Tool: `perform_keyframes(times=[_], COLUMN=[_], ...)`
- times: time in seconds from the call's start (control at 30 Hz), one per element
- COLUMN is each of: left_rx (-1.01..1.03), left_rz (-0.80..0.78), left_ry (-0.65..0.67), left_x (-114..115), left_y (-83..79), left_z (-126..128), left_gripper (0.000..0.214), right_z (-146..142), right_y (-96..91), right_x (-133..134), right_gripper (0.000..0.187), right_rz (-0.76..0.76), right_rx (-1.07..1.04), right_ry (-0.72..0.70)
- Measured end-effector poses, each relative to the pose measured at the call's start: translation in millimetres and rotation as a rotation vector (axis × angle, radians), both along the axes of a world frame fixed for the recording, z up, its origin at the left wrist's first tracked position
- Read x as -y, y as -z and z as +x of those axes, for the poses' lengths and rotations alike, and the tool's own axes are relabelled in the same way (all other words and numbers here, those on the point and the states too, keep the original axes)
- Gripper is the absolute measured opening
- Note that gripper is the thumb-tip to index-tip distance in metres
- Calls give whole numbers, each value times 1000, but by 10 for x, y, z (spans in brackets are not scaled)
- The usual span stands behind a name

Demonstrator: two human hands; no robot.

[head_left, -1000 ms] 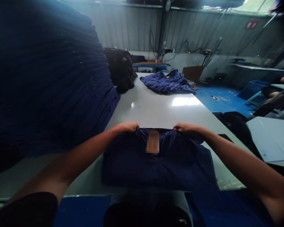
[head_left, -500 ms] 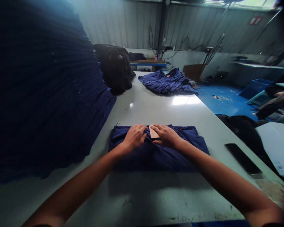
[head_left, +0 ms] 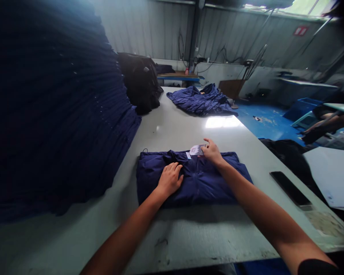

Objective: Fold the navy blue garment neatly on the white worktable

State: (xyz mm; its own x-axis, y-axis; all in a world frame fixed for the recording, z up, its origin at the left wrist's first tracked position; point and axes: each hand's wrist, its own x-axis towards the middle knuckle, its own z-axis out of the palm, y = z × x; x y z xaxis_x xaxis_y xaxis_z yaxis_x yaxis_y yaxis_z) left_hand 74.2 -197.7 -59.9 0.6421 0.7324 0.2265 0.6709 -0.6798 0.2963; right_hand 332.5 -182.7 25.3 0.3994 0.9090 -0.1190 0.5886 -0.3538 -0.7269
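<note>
R hand up, tag pinched

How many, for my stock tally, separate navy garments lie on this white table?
2: a folded navy garment under the left hand, and a crumpled navy garment at the table's far end. The tall dark blue stack at left may hide more.

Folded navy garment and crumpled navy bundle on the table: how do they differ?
The folded navy garment lies flat and squared-off; the crumpled navy bundle is heaped in loose folds. The garment sits under the left hand; the bundle lies further up the table, untouched. The garment has a pale tag by the right hand; the bundle shows none clearly. Both are dark blue cloth on the same table.
</note>
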Motion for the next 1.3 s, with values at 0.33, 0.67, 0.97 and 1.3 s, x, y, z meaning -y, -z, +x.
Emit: perform_keyframes(times=[0.33,0.67,0.97,1.3], left_rx=[22,64,79,6], left_rz=[-5,2,35,162], left_ry=[21,22,20,388], left_x=[0,27,40,35], left_y=[8,21,40,129], left_z=[-24,-37,-52,27], left_gripper=[48,45,52,65], right_z=[-189,-634,-486,-637], right_y=[70,-74,-147,-122], right_x=[696,-128,-568,-611], right_gripper=[37,46,24,43], right_rz=[-154,-248,-572,-670], right_rx=[385,669,387,512], right_ry=[-181,-304,-375,-433])
